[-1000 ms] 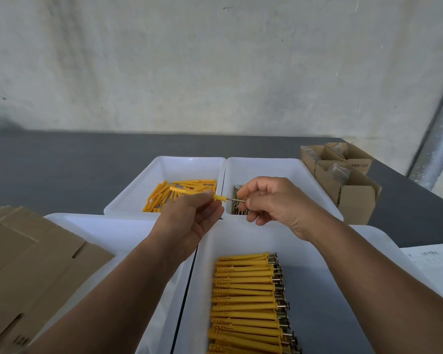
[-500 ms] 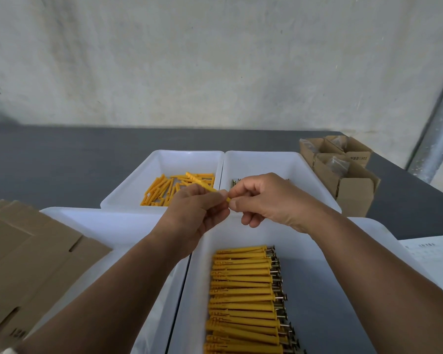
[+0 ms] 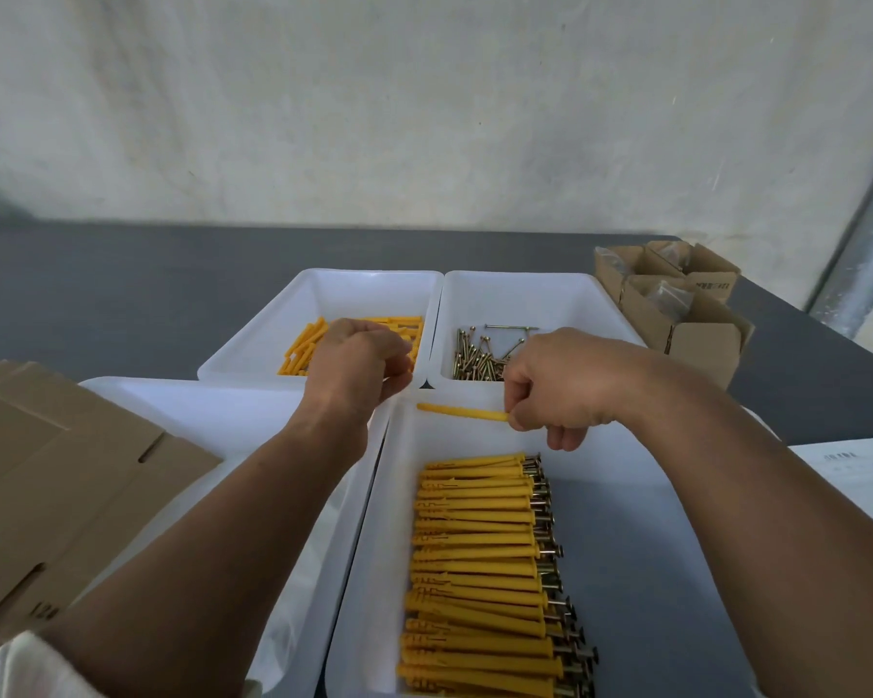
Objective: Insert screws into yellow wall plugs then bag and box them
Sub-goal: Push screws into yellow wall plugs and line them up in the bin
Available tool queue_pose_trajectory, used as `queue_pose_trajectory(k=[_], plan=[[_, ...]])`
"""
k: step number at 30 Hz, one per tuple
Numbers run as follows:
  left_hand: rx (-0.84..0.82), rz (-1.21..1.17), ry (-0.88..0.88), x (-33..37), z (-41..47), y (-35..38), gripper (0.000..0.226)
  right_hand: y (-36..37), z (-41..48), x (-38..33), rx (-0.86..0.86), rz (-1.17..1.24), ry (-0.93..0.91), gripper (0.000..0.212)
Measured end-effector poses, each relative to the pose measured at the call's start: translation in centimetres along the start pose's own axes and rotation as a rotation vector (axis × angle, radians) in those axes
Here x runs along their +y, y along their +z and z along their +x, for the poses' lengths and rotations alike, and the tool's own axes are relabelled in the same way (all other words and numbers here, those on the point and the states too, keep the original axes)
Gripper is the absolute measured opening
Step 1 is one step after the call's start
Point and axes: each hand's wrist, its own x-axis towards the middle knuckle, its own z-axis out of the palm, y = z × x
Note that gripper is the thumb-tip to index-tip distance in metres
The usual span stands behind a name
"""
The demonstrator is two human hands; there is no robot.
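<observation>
Far left: flattened cardboard [image 3: 61,471], brown, matte, creased, with slots cut in it. It overlaps the near-left bin [image 3: 182,400]. Four bins in all, white smooth plastic, rectangular, on a dull grey table [image 3: 122,294].

Far-left bin [image 3: 354,289]: loose plugs [image 3: 301,347], yellow plastic, short and ribbed, in a jumble; my hand hides too many for a count.

Left hand [image 3: 356,367]: over that bin, back up, fingers curled under. I cannot tell whether they hold anything.

Far-right bin [image 3: 520,289]: screws [image 3: 475,360], brassy metal with round heads, in a tangled heap with one long one lying apart.

Right hand [image 3: 570,385]: thumb and forefinger pinch one end of a single plug [image 3: 462,412], other fingers curled. The plug lies level, tip to the left, above the far end of the near-right bin [image 3: 651,571].

In that bin: a stack [image 3: 480,571] of fitted plugs, well over a dozen, laid parallel, screw heads all at the right.

Right edge: three open boxes [image 3: 696,314] of brown card holding crinkled clear bags, and one white sheet [image 3: 858,466].
</observation>
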Motion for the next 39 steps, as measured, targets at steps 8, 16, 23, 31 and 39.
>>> queue_pose_trajectory(k=[8,16,23,31,39], plan=[[0.148,0.834,0.331,-1.5,1.3,-1.1,0.025,2.4,0.8,-1.3,-0.050,-0.315,-0.030,0.016],[0.057,1.306,0.247,-2.7,1.9,-1.3,0.048,2.8,0.7,-1.7,-0.030,-0.519,-0.106,0.023],[-0.010,1.358,0.259,-2.6,1.6,-1.4,0.043,2.7,0.4,-2.2,-0.041,-0.597,-0.118,0.029],[-0.041,1.398,0.237,-2.7,1.7,-1.3,0.045,0.7,0.9,-1.1,0.282,-0.284,-0.104,0.022],[-0.050,1.461,0.197,-2.7,2.0,-1.0,0.049,2.4,4.5,3.2,0.384,-0.115,0.022,0.044]])
